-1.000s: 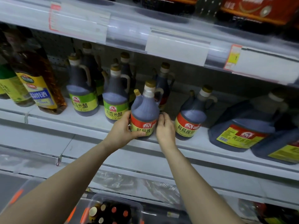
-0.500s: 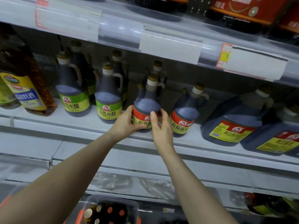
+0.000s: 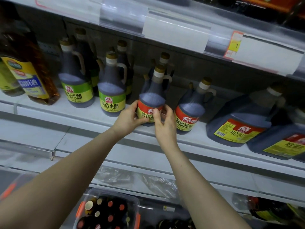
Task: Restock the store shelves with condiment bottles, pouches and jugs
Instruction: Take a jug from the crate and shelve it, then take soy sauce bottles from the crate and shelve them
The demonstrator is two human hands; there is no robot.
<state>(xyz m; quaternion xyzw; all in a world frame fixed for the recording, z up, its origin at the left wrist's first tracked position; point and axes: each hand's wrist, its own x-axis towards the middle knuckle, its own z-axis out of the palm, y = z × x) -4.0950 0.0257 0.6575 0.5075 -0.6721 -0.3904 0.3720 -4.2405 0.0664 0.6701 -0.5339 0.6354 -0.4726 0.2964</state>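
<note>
1. Both hands hold one red-labelled soy sauce bottle (image 3: 152, 96) low on its body. The left hand (image 3: 127, 119) wraps the label's left side with its thumb across the front, and the right hand (image 3: 163, 128) curls its fingers round the right side. A low grip from both sides probably serves to steady and turn a tall, narrow-necked bottle, not to carry it.
2. The bottle stands upright near the front edge of the shelf (image 3: 49, 116), between a green-labelled vinegar bottle (image 3: 112, 98) and a matching red-labelled bottle (image 3: 189, 113). The hands hide its base, so I cannot tell whether it rests fully on the shelf.
3. Its label faces outward like its neighbours' labels. That suggests deliberate facing, with like beside like and the print towards the shopper.
4. Another capped bottle stands close behind it, so this spot seems to head a column.
5. Large jugs (image 3: 239, 123) sit further right on the same shelf, grouped by size.
6. A clear plastic bin (image 3: 107, 210) of capped bottles sits below, probably the stock not yet shelved.
</note>
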